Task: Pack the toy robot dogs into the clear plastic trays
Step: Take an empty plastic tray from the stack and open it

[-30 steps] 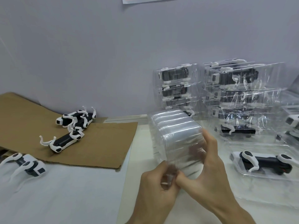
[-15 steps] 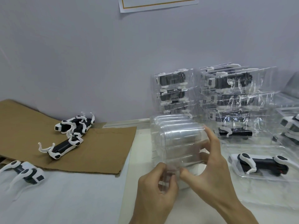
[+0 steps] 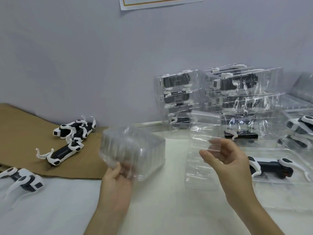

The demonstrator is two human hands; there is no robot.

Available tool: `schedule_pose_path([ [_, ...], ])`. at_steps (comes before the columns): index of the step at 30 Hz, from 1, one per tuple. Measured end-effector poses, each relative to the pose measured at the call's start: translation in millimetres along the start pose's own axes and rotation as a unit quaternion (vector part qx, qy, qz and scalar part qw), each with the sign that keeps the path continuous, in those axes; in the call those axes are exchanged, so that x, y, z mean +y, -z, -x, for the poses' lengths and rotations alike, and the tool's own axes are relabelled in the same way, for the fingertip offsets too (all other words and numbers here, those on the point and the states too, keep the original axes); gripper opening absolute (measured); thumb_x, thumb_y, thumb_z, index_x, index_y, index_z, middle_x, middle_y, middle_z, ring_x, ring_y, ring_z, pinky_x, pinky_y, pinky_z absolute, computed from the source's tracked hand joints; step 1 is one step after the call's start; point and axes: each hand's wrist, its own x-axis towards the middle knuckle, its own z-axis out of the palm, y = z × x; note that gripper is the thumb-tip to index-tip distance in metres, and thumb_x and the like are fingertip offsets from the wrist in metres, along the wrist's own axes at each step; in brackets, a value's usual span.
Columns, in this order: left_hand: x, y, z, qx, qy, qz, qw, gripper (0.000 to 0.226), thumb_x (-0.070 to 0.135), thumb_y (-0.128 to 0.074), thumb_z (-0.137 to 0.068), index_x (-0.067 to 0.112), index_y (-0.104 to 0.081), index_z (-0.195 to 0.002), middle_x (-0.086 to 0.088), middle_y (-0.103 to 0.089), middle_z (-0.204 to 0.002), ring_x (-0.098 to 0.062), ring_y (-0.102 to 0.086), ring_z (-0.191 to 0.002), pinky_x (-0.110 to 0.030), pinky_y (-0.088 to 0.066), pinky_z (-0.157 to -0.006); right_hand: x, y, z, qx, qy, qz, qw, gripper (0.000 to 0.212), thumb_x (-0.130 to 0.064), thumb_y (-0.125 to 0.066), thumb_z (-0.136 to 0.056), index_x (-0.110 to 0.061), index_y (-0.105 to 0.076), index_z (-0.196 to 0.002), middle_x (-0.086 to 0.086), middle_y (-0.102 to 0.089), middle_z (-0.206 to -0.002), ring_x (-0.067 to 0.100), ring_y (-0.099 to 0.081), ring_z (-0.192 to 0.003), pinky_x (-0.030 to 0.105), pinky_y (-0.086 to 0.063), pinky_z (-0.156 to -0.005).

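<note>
Left hand (image 3: 118, 175) gripping nested tray stack (image 3: 135, 148), right hand (image 3: 227, 160) pinching single clear tray (image 3: 203, 129)

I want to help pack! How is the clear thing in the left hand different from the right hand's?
The tray stack in the left hand is many trays nested, thick and cloudy; the single tray in the right hand is one thin shell, easy to see through. The stack leans sideways; the single tray is held upright. Both are clear, empty plastic.

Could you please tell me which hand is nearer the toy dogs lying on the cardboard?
Left. The left hand, gripping the tray stack, is just right of the toy dogs; the right hand, holding a single tray, is farther right.
</note>
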Motion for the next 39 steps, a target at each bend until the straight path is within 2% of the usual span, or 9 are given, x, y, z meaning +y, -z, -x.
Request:
schedule_pose_path([
  [5,-7.0,11.5,-7.9,0.047,0.024,-0.198,0.979,0.021,0.018,-0.049,-0.105,0.004,-0.063,-0.097,-0.011,-0.069,-0.077,-0.019,-0.072,-0.065,-0.030,-0.061,-0.057,-0.4,0.3,2.8,-0.013,0.012,0.030,0.999,0.018,-0.012,-0.078,-0.082,-0.029,-0.074,-0.085,-0.004,-0.071,-0.077,0.019,-0.070,-0.075,0.016,-0.054,-0.068],
  [12,-8.8,6.5,6.3,-0.029,-0.062,-0.550,0.832,0.063,0.039,-0.057,-0.100,0.013,-0.055,-0.043,-0.014,-0.061,-0.050,-0.022,-0.058,-0.041,-0.026,-0.043,-0.043,-3.0,0.0,4.5,-0.008,0.015,0.030,0.999,0.012,-0.013,-0.075,-0.086,-0.023,-0.072,-0.091,-0.006,-0.071,-0.082,0.015,-0.069,-0.074,0.013,-0.053,-0.067],
  [17,-18.8,-3.2,16.4,-0.160,-0.146,-0.534,0.817,0.021,0.039,-0.061,-0.098,0.028,-0.078,-0.097,0.011,-0.078,-0.099,-0.003,-0.070,-0.099,-0.026,-0.053,-0.087,-2.6,-1.7,5.2,-0.013,0.022,0.047,0.999,0.017,-0.014,-0.075,-0.086,-0.030,-0.071,-0.087,-0.004,-0.070,-0.083,0.017,-0.068,-0.075,0.023,-0.057,-0.071],
  [20,-25.3,-0.5,15.0,-0.217,-0.086,-0.568,0.789,0.063,0.063,-0.054,-0.090,0.050,-0.033,-0.147,0.041,-0.030,-0.150,0.025,-0.025,-0.135,-0.008,-0.022,-0.109,-3.1,-2.9,6.7,-0.020,0.025,0.058,0.998,0.017,-0.014,-0.075,-0.087,-0.031,-0.071,-0.087,-0.004,-0.070,-0.083,0.016,-0.068,-0.077,0.034,-0.058,-0.077],
  [22,-28.0,1.7,14.1,-0.242,-0.043,-0.593,0.767,0.075,0.069,-0.049,-0.082,0.059,-0.012,-0.147,0.051,-0.008,-0.146,0.037,-0.007,-0.128,-0.012,-0.012,-0.111,-2.6,-3.1,8.0,-0.020,0.025,0.060,0.998,0.017,-0.015,-0.075,-0.087,-0.031,-0.071,-0.087,-0.003,-0.070,-0.083,0.018,-0.068,-0.079,0.035,-0.058,-0.077],
  [25,-26.3,-0.1,15.7,-0.235,-0.042,-0.538,0.809,0.061,0.061,-0.055,-0.082,0.049,-0.042,-0.140,0.037,-0.041,-0.146,0.016,-0.036,-0.135,-0.021,-0.029,-0.113,-2.6,-4.0,10.1,-0.024,0.029,0.067,0.997,0.018,-0.017,-0.075,-0.086,-0.034,-0.071,-0.088,-0.004,-0.070,-0.084,0.019,-0.068,-0.079,0.025,-0.057,-0.072],
  [28,-21.3,-7.0,19.5,-0.247,-0.066,-0.446,0.858,0.040,0.054,-0.063,-0.079,0.029,-0.074,-0.109,0.002,-0.075,-0.111,-0.018,-0.072,-0.100,-0.027,-0.052,-0.085,-3.9,-8.1,14.1,-0.054,0.073,0.111,0.990,0.018,-0.018,-0.075,-0.086,-0.035,-0.071,-0.089,-0.008,-0.070,-0.085,0.014,-0.067,-0.078,0.019,-0.053,-0.069],
  [33,-20.2,-15.4,28.1,-0.274,-0.088,-0.379,0.880,0.030,0.039,-0.074,-0.076,0.023,-0.076,-0.102,-0.012,-0.075,-0.097,-0.023,-0.070,-0.082,-0.029,-0.055,-0.073,-0.8,-16.6,25.5,-0.167,0.191,0.264,0.931,0.015,-0.030,-0.069,-0.092,-0.033,-0.066,-0.106,-0.015,-0.061,-0.091,0.012,-0.062,-0.084,0.018,-0.044,-0.077],
  [39,-22.1,-16.5,27.7,-0.220,-0.097,-0.352,0.905,0.024,0.041,-0.078,-0.068,0.019,-0.077,-0.076,-0.015,-0.075,-0.083,-0.024,-0.073,-0.077,-0.027,-0.056,-0.066,0.5,-19.0,30.6,-0.194,0.167,0.293,0.921,0.025,-0.052,-0.061,-0.087,-0.040,-0.065,-0.109,-0.021,-0.062,-0.095,0.007,-0.064,-0.087,0.029,-0.043,-0.087],
])
